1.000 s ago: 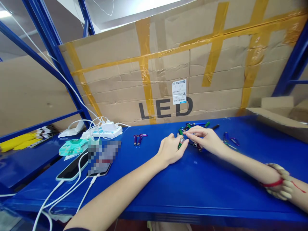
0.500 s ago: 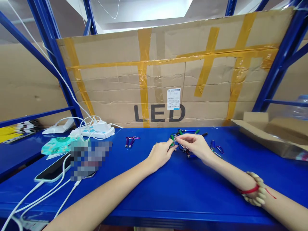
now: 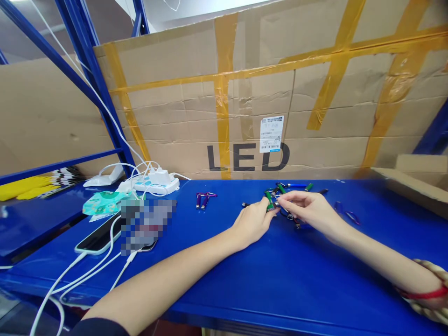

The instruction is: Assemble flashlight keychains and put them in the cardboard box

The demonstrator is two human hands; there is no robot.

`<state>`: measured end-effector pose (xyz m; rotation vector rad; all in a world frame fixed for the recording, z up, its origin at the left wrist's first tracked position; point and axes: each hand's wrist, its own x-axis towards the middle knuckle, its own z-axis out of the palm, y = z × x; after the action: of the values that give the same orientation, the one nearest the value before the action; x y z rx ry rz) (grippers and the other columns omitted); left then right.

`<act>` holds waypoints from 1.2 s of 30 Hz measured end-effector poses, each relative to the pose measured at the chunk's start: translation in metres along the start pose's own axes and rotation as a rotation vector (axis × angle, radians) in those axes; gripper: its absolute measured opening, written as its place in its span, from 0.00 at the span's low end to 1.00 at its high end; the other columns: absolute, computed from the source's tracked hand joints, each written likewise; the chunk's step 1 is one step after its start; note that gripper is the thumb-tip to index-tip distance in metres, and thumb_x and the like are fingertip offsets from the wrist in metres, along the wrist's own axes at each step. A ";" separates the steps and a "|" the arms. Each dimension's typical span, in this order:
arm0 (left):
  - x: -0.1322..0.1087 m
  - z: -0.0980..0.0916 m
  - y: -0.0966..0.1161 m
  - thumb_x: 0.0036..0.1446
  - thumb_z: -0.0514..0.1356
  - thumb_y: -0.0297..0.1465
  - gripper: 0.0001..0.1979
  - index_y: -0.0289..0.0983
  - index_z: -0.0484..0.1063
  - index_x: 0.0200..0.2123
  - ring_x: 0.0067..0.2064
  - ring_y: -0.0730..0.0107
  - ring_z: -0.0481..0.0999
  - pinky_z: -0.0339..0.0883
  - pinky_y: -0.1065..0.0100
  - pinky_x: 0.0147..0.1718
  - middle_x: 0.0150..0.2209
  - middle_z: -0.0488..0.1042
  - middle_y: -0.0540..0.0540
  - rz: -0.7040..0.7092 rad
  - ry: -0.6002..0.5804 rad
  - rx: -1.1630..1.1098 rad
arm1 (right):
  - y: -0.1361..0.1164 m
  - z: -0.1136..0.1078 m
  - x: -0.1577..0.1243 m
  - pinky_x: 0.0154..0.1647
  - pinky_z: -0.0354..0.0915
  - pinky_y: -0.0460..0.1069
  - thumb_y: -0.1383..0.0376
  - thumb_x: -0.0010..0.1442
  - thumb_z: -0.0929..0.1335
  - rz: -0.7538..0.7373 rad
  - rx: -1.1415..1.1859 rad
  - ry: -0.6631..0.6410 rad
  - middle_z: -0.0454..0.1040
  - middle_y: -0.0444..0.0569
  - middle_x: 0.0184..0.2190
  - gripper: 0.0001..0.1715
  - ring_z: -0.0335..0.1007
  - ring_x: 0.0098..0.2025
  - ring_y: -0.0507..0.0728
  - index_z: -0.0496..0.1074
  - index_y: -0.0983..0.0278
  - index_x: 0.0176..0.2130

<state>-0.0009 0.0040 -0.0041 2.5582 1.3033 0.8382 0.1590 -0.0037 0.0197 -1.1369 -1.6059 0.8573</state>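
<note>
On the blue shelf top (image 3: pixel 273 270), my left hand (image 3: pixel 252 222) pinches a small green keychain flashlight (image 3: pixel 269 201) at the edge of a tangled pile of keychain flashlights (image 3: pixel 290 205). My right hand (image 3: pixel 308 209) meets it from the right, fingertips closed on the ring end of the same green flashlight. Two purple keychain flashlights (image 3: pixel 203 199) lie apart to the left of the hands. Loose blue carabiner clips (image 3: pixel 345 211) lie to the right of my right hand.
A taped cardboard box marked LED (image 3: pixel 245 107) stands along the back. A white power strip (image 3: pixel 156 183), charging cables, a phone (image 3: pixel 100 237) and a teal packet (image 3: pixel 103 203) sit at the left. An open cardboard box (image 3: pixel 413 179) is at the right.
The camera view shifted slightly; both hands stay together on the green flashlight at the pile, with my left hand closing more tightly on it.
</note>
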 end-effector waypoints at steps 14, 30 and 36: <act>0.002 0.000 -0.003 0.63 0.44 0.35 0.07 0.39 0.54 0.42 0.34 0.66 0.75 0.65 0.68 0.32 0.36 0.73 0.46 0.098 -0.025 -0.123 | -0.002 -0.015 0.007 0.14 0.52 0.44 0.48 0.44 0.70 -0.104 -0.110 -0.014 0.64 0.42 0.14 0.22 0.55 0.15 0.47 0.72 0.65 0.28; 0.001 0.002 -0.004 0.61 0.50 0.33 0.10 0.38 0.68 0.42 0.40 0.68 0.75 0.67 0.69 0.39 0.41 0.75 0.48 0.264 0.140 -0.114 | -0.010 -0.022 0.003 0.16 0.57 0.43 0.54 0.45 0.70 -0.064 -0.204 -0.185 0.71 0.45 0.19 0.16 0.60 0.17 0.47 0.74 0.66 0.26; -0.001 0.007 -0.010 0.60 0.52 0.34 0.10 0.37 0.71 0.40 0.36 0.68 0.76 0.68 0.70 0.34 0.37 0.77 0.47 0.337 0.171 -0.065 | 0.001 -0.026 0.008 0.19 0.61 0.44 0.57 0.44 0.70 0.000 -0.241 -0.265 0.72 0.44 0.20 0.13 0.62 0.19 0.48 0.75 0.65 0.24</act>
<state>-0.0047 0.0101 -0.0137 2.7458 0.8738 1.1606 0.1837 0.0046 0.0286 -1.2284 -1.9693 0.8583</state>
